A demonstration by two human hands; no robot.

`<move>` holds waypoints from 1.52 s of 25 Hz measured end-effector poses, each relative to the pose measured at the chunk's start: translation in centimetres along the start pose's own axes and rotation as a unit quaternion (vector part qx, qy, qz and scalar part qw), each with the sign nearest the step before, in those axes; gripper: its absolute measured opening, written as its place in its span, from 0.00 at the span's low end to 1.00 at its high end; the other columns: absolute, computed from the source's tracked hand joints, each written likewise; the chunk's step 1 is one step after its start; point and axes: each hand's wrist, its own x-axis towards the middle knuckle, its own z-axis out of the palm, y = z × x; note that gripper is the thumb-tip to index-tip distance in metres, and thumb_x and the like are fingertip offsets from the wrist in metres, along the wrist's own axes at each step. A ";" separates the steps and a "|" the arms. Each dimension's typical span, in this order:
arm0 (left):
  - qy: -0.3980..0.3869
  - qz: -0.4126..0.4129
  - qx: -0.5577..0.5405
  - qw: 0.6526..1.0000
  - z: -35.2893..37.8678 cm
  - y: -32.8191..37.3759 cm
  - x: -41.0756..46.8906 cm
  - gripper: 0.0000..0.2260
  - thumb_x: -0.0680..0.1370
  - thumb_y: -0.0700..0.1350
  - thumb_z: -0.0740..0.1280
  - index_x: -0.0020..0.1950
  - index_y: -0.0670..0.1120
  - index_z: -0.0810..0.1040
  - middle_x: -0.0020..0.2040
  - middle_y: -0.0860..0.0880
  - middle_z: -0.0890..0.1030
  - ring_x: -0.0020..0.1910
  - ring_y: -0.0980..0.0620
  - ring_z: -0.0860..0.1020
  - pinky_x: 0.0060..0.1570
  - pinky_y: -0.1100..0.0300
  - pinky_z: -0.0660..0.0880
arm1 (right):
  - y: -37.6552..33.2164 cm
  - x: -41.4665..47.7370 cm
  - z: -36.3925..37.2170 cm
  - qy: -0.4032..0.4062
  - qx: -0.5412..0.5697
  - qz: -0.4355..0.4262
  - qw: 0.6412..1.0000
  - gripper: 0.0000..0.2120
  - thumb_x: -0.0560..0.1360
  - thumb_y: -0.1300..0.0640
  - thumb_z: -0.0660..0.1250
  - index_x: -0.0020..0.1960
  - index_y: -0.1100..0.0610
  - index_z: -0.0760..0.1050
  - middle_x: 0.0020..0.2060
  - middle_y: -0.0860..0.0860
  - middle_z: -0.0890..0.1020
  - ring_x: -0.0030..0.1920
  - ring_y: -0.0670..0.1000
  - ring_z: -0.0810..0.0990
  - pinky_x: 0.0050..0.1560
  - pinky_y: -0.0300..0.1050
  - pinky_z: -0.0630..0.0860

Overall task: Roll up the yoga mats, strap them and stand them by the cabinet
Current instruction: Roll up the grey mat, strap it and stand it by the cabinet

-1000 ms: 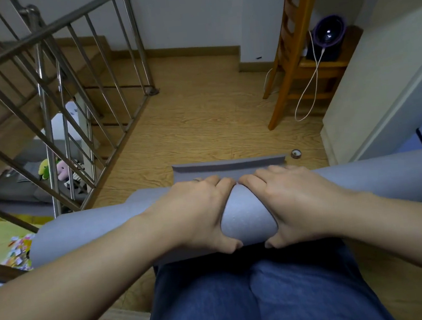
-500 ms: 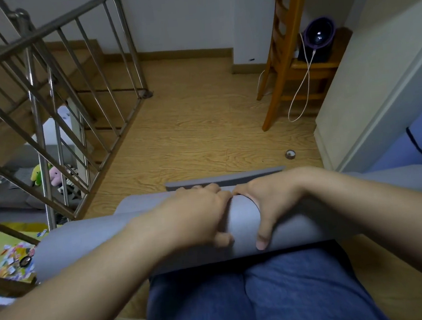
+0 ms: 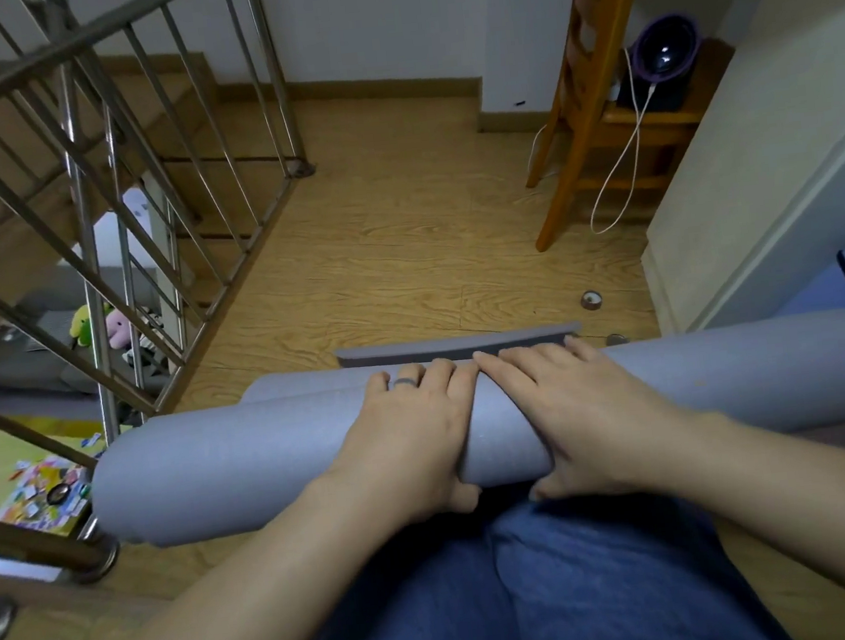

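A grey yoga mat (image 3: 248,460) lies rolled into a thick tube across my lap, running left to right. A short free end of the mat (image 3: 459,347) still lies flat on the wooden floor just beyond the roll. My left hand (image 3: 411,434) and my right hand (image 3: 573,408) sit side by side on the middle of the roll. Their fingers reach over the top to the far side and both thumbs hook under the near side. A ring shows on one left finger. No strap is visible.
A metal stair railing (image 3: 93,248) borders the left, with a drop to a lower floor. A wooden ladder-like frame (image 3: 579,98) with a white cable (image 3: 623,171) stands at the back right. A pale cabinet side (image 3: 756,158) fills the right. A small round object (image 3: 590,299) lies on the floor.
Both hands turned the roll forward, then came back on top with fingers stretched over it. The flat free end beyond the roll has become narrower.
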 end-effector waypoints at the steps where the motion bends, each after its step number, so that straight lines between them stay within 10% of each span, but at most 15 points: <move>1: -0.002 0.006 -0.008 1.000 -0.1 -0.2 0.2 0.44 0.66 0.62 0.69 0.75 0.48 0.53 0.66 0.49 0.66 0.62 0.46 0.69 0.62 0.50 0.65 | -0.4 -0.2 0.7 0.023 -0.010 0.003 1.000 0.54 0.62 0.33 0.71 0.77 0.50 0.47 0.70 0.48 0.65 0.68 0.52 0.64 0.70 0.51 0.59; 11: -0.030 0.034 -0.072 0.996 -4.2 -0.1 -2.0 0.39 0.64 0.64 0.69 0.71 0.52 0.60 0.63 0.51 0.72 0.59 0.48 0.72 0.57 0.55 0.71 | 0.0 -1.7 -4.1 -0.009 0.051 -0.046 0.998 0.48 0.57 0.35 0.76 0.70 0.46 0.60 0.62 0.44 0.72 0.60 0.48 0.72 0.58 0.44 0.71; 22: -0.359 -0.010 -0.240 0.902 -4.6 -1.6 2.2 0.33 0.64 0.61 0.75 0.65 0.55 0.69 0.58 0.56 0.78 0.56 0.53 0.77 0.60 0.54 0.74 | 1.7 1.5 -2.7 -0.272 0.258 -0.019 0.927 0.39 0.58 0.47 0.82 0.64 0.43 0.67 0.55 0.39 0.77 0.56 0.43 0.76 0.60 0.42 0.74; 29: -0.103 -0.018 0.021 0.994 -2.3 2.0 -2.0 0.47 0.66 0.66 0.69 0.76 0.51 0.48 0.71 0.49 0.62 0.69 0.44 0.63 0.70 0.42 0.55 | 3.2 4.6 -2.2 -0.349 0.358 -0.007 0.866 0.42 0.52 0.48 0.81 0.64 0.49 0.70 0.55 0.47 0.82 0.56 0.49 0.81 0.60 0.51 0.77; 34: -0.076 -0.017 -0.034 0.996 -1.3 0.0 -0.6 0.47 0.63 0.70 0.68 0.75 0.52 0.54 0.69 0.49 0.67 0.65 0.44 0.68 0.67 0.47 0.62 | 2.9 1.8 -4.1 -0.172 0.252 0.000 0.952 0.40 0.64 0.42 0.77 0.71 0.44 0.62 0.64 0.42 0.72 0.61 0.43 0.71 0.61 0.38 0.67; 38: -0.169 0.000 -0.157 0.973 -2.1 -2.0 2.4 0.45 0.62 0.67 0.72 0.74 0.55 0.59 0.67 0.50 0.72 0.64 0.47 0.72 0.62 0.53 0.70 | 0.2 -1.3 0.1 0.017 0.050 -0.003 0.999 0.53 0.58 0.36 0.75 0.76 0.48 0.52 0.70 0.47 0.64 0.69 0.51 0.64 0.69 0.53 0.61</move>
